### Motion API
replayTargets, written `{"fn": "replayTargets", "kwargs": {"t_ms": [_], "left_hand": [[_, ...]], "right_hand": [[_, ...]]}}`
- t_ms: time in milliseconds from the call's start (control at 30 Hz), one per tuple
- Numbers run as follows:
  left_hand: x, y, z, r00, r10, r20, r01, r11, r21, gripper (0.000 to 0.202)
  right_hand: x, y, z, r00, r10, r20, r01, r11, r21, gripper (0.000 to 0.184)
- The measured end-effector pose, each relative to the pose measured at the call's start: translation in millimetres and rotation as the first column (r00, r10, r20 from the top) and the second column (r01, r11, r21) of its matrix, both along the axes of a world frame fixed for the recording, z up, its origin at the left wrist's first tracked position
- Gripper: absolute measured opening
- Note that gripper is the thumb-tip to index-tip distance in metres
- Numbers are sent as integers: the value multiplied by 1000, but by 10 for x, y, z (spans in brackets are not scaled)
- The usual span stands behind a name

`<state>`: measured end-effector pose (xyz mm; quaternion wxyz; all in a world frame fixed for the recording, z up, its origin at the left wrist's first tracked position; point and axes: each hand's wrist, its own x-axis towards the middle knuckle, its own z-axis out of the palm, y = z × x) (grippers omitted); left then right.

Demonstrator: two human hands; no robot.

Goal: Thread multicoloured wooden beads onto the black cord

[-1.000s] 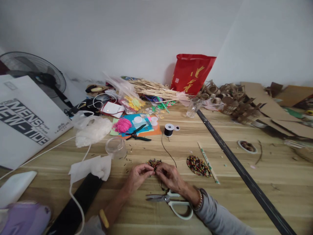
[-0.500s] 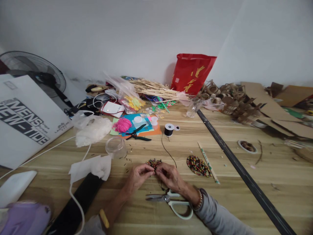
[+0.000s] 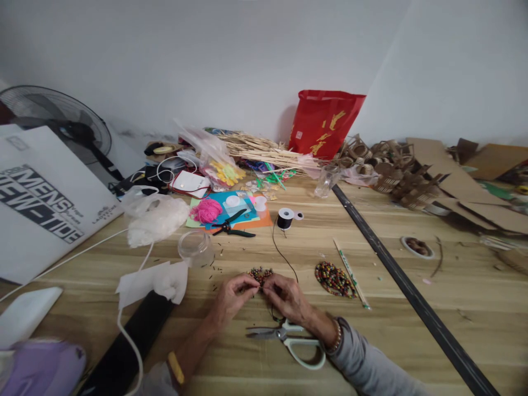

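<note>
Small multicoloured beads [image 3: 260,272] cluster on a dark cord just beyond my fingertips. My left hand [image 3: 235,294] pinches the near left side of this beaded cord between thumb and forefinger. Close against it, my right hand [image 3: 289,297] pinches the right side, its other fingers curled. The exact grip points are partly hidden. A black cord [image 3: 284,258] runs from the spool [image 3: 285,219] down toward my right hand, and a short length hangs below it. Scissors with pale handles [image 3: 305,352] lie under my right wrist, their blades pointing left.
Right of my hands lie a coiled bead string [image 3: 335,279] and a thin stick [image 3: 352,275]. Dark-handled pliers [image 3: 231,226], pink yarn [image 3: 206,210] and a clear jar [image 3: 195,248] lie further left. A black strip [image 3: 396,280] crosses the table; a red bag [image 3: 325,124] stands behind.
My left fingertips have shifted very slightly, and the bead cluster sits a touch differently between my hands. Everything else stays in place.
</note>
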<state>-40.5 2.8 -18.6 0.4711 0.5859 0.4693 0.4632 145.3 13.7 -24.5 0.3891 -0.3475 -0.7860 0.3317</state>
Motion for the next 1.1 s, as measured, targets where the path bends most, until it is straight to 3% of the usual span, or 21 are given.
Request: {"fn": "replayTargets", "kwargs": {"t_ms": [900, 1100], "left_hand": [[-1, 4, -23, 1000, -31, 0, 31, 998, 57, 8], [-1, 4, 2, 1000, -31, 0, 31, 999, 20, 8]], "right_hand": [[-1, -4, 63, 999, 33, -19, -33, 999, 28, 18], [3, 2, 59, 999, 44, -21, -43, 998, 35, 18]]}}
